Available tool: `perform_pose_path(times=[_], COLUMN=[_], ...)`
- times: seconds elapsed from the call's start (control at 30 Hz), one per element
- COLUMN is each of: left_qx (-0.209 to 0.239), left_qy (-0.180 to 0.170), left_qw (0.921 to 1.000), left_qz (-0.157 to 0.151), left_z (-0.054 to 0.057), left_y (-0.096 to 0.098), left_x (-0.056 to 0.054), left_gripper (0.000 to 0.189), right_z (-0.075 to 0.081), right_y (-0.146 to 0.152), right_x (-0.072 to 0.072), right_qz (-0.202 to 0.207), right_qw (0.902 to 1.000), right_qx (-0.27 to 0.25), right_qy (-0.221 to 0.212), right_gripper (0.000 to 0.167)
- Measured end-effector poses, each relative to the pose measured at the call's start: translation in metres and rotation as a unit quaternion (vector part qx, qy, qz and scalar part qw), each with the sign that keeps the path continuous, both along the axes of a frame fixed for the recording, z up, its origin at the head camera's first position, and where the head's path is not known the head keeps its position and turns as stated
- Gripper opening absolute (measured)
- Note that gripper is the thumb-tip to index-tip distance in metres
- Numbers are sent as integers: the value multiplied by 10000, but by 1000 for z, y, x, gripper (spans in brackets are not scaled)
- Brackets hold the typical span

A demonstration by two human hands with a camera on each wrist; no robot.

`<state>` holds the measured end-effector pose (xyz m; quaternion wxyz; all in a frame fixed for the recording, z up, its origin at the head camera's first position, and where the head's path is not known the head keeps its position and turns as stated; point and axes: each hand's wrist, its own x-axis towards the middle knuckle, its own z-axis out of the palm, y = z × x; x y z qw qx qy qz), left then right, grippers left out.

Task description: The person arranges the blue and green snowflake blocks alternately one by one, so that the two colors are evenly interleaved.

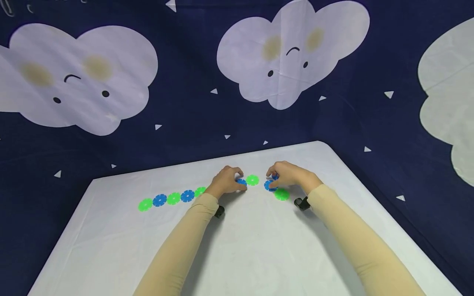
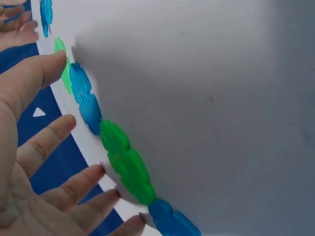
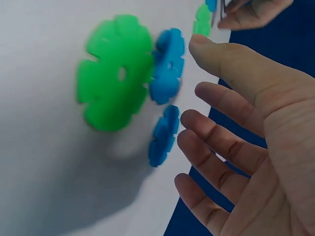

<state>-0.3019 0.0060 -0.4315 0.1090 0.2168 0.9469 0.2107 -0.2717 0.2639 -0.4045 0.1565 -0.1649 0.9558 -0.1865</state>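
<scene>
Flower-shaped plastic discs lie in a row on the white table. My left hand [image 1: 225, 181] arches over a blue disc [image 1: 242, 182], its thumb and fingers spread on either side. In the left wrist view the fingers stand apart, with that blue disc [image 2: 84, 98] flat below the thumb tip. A green disc [image 1: 252, 180] lies just right of this hand. My right hand [image 1: 290, 173] hovers over two blue discs, one nearer [image 3: 165, 81] and one farther [image 3: 163, 137], its fingers loosely bent. Beside them sits a green disc [image 3: 108, 83], overlapping the nearer blue one in the right wrist view.
Leftward the row continues with alternating green [image 1: 145, 204] and blue [image 1: 159, 200] discs, partly hidden by the left hand. The table's [image 1: 111, 246] far edge runs close behind the row. A dark blue cloth [image 1: 192, 123] with clouds hangs behind it.
</scene>
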Motion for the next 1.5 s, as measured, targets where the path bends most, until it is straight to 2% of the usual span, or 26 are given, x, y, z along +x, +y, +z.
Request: perform_pose_path(times=[0.17,0.33,0.53,0.77,1.13,1.5], left_qx=[108,26,-161,-144,-47,-66], left_qy=[36,138,183,222,264,257], left_qw=[9999,9997,9995,9995,9996,9996], left_qz=[-122,-210,-189,-160,-100,-82], left_z=[-3,-6,-7,-6,-5,-6], left_y=[3,9,16,20,21,23], left_x=[-4,-7,-6,-5,-3,-4], left_gripper=[56,56,56,52,46,45], right_z=[-7,-12,-17,-19,-19,-19], right_y=[-3,-3,-2,0,0,4], right_x=[8,12,12,12,11,14], right_qz=[43,-43,-129,-221,-217,-255], right_qw=[9999,9996,9990,9987,9987,9980], right_qx=[20,94,180,140,-109,-553], right_qy=[94,249,376,444,444,139], right_gripper=[48,53,53,49,40,53])
